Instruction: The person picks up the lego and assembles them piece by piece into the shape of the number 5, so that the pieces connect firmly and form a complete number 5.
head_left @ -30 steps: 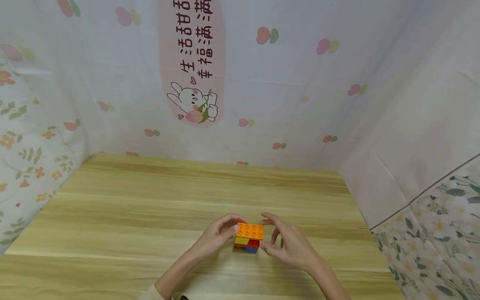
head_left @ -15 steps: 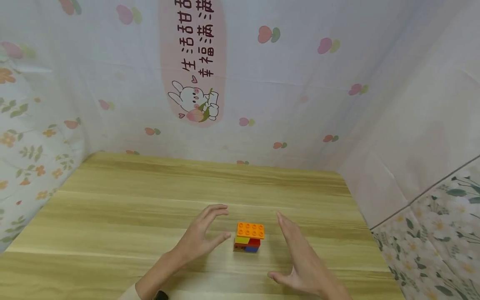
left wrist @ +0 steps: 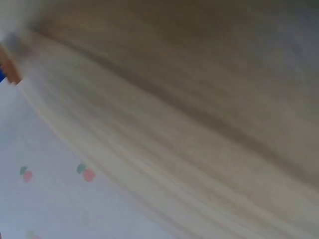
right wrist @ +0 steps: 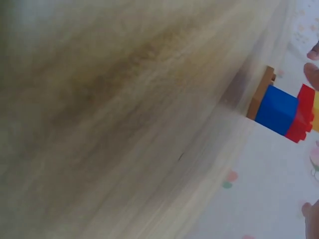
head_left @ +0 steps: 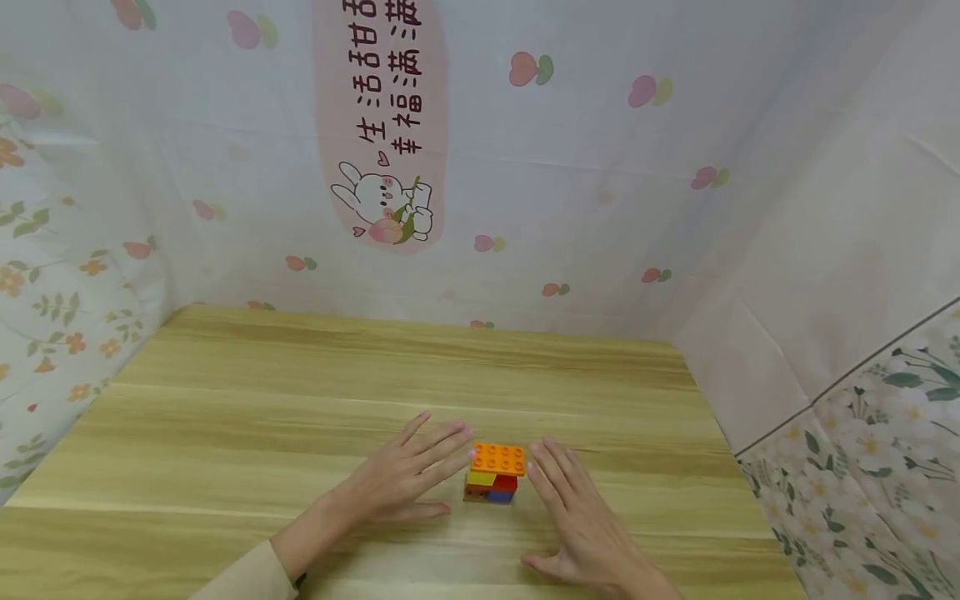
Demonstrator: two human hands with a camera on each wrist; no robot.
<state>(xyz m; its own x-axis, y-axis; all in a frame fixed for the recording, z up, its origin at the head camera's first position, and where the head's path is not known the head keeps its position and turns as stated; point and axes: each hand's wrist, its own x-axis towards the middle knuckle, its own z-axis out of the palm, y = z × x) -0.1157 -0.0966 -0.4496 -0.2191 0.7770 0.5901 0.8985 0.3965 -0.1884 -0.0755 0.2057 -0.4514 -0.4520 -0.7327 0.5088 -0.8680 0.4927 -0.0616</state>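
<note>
A small stack of studded toy building bricks stands on the table, topped by an orange brick (head_left: 498,457). Below it show a yellow brick (head_left: 481,478) and a red brick (head_left: 506,483), then a blue brick (right wrist: 277,110) on a brown base piece (right wrist: 261,92). My left hand (head_left: 405,473) is to the left of the stack, fingers straight and spread, fingertips right by the orange brick's left end. On the other side, my right hand (head_left: 573,512) has its fingers extended close to the stack, thumb apart. Neither hand grips anything.
The wood-grain table (head_left: 300,400) runs back to a white printed cloth (head_left: 570,208) with a rabbit drawing. Flowered cloth (head_left: 67,292) closes off the left side, and another patterned cloth (head_left: 885,483) the right.
Both hands let go of the stack and drew apart to either side, then came back in close with straighter fingers. The bricks stay where they were.
</note>
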